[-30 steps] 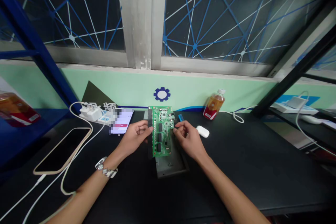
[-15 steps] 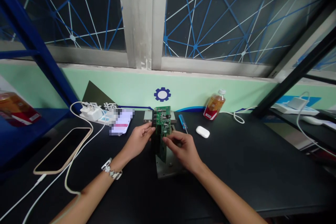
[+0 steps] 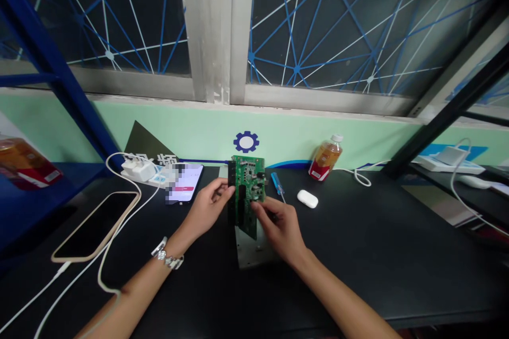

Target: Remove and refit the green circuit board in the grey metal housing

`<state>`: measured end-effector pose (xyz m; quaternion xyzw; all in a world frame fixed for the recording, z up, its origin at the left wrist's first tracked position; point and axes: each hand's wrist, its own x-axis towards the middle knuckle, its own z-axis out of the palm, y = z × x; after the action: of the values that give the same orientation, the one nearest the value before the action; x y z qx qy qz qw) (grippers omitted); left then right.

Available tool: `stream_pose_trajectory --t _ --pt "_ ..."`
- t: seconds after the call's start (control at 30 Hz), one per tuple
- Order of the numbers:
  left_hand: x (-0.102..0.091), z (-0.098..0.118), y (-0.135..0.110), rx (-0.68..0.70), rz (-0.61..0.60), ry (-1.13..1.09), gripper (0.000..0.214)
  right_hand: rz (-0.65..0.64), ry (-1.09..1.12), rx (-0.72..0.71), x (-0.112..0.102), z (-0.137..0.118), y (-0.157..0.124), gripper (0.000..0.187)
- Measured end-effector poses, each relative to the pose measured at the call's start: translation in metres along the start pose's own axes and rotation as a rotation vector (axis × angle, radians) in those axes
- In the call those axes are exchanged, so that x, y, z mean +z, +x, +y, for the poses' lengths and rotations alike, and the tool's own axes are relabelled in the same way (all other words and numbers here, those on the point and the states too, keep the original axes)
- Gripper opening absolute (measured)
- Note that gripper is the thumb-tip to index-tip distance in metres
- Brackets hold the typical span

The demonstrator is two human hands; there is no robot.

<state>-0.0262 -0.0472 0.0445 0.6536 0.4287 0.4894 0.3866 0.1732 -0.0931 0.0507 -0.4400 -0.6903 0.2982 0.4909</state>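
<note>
A green circuit board (image 3: 247, 175) with black connectors along its left edge is held up, tilted, between my two hands. My left hand (image 3: 212, 200) pinches the board's left edge at the black connector strip. On the other side, my right hand (image 3: 280, 225) grips the right edge between thumb and fingers; some of those fingers are hidden behind the board. Below the board a grey metal plate (image 3: 254, 254) lies on the black table, partly covered by board and hand. A blue-handled screwdriver (image 3: 277, 183) rests just beyond my right hand.
A white earbud case (image 3: 307, 199) and a drink bottle (image 3: 326, 158) stand to the right. On the left are a lit phone (image 3: 186, 183), a dark phone (image 3: 95, 228) with white cables (image 3: 115, 230), and a power strip (image 3: 139, 169). Shelf posts (image 3: 75, 100) rise at both sides.
The circuit board has been raised slightly and turned so that more of its green face shows. Both hands have stayed on its edges.
</note>
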Motion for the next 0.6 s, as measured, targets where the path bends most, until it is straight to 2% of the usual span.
stream_pose_trajectory --t 0.07,0.17,0.27,0.43,0.53,0.6 --pt "-0.008 0.003 0.001 -0.040 -0.041 -0.023 0.029 -0.016 0.063 0.070 -0.005 0.004 0.005 0.039" --pt "-0.014 0.006 0.002 -0.155 -0.171 -0.165 0.033 -0.051 0.192 0.207 -0.010 0.010 0.012 0.038" --pt "-0.018 0.008 0.001 -0.206 -0.225 -0.267 0.036 -0.080 0.274 0.302 -0.014 0.012 0.016 0.040" --pt "-0.031 0.013 0.000 -0.174 -0.337 -0.396 0.033 -0.073 0.495 0.361 -0.019 0.014 0.018 0.027" --pt "-0.038 0.015 0.001 -0.186 -0.354 -0.402 0.034 -0.024 0.627 0.392 -0.020 0.016 0.018 0.032" --pt "-0.039 0.016 0.001 -0.220 -0.353 -0.394 0.043 -0.013 0.666 0.368 -0.021 0.017 0.018 0.035"
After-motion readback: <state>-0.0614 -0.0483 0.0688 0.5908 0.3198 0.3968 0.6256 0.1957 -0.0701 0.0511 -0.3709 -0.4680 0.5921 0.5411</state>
